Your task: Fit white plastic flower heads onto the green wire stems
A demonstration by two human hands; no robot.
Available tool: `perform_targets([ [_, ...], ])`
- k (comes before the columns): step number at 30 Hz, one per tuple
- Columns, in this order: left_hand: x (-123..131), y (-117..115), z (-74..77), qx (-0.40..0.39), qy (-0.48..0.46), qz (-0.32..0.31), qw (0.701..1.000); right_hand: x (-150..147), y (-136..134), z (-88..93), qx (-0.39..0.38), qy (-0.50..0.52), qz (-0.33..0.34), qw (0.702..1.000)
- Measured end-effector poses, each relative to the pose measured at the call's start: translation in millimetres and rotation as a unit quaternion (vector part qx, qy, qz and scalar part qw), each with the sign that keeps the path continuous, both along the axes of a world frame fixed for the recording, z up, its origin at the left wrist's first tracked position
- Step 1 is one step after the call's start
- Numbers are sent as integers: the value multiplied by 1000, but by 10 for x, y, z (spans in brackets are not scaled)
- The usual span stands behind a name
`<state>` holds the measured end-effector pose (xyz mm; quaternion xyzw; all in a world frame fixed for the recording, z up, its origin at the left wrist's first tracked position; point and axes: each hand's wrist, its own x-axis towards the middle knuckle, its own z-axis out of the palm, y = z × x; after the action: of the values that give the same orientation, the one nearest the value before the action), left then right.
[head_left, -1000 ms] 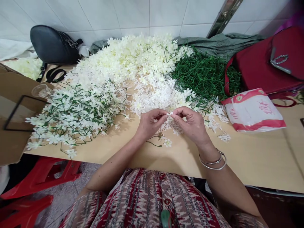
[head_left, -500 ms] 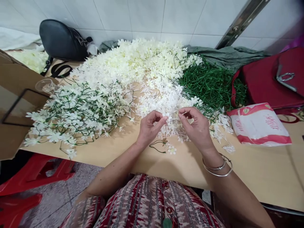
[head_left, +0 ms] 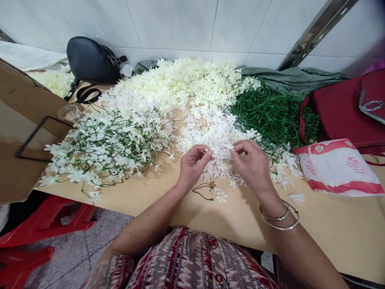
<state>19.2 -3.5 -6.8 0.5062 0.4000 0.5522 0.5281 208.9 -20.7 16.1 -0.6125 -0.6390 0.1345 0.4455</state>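
Above the near edge of the white pile, my left hand (head_left: pixel 195 165) is closed in a pinch, with a bit of a white artificial flower (head_left: pixel 207 151) between thumb and forefinger. Facing it from the right, my right hand (head_left: pixel 254 165) also pinches; anything at its fingertips is too small to make out. The two hands are a short gap apart. Beneath them lies a heap of white stamen-like pieces and blossoms (head_left: pixel 215 134). On the table just in front sit a loose white flower (head_left: pixel 221 196) and a dark green stem (head_left: pixel 203 192).
At left lies a pile of white flowers on green stems (head_left: pixel 111 144), beside a cardboard box (head_left: pixel 24 120). Cream blossoms (head_left: pixel 183 80) are heaped at the back, green stems (head_left: pixel 270 112) to the right. A black bag (head_left: pixel 92 60), red bag (head_left: pixel 337 108) and white-pink packet (head_left: pixel 339 166) flank them.
The head view has shifted a little, so everything sits lower and further right. Both hands keep their pinch, and less of the white flower shows at my left fingertips.
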Motion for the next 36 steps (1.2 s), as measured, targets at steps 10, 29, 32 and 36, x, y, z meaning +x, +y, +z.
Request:
perform_targets([
  [10, 54, -18, 101, -37, -12, 19, 999, 60, -70, -98, 9, 160, -46, 986],
  [29, 73, -49, 72, -2, -4, 8, 1000, 9, -112, -146, 33, 205, -51, 977],
  [32, 82, -52, 72, -22, -12, 8, 1000, -14, -130, -137, 27, 182, -36, 982],
  [36, 90, -65, 68, -44, -14, 6, 999, -54, -156, -86, 21, 162, 8, 987],
])
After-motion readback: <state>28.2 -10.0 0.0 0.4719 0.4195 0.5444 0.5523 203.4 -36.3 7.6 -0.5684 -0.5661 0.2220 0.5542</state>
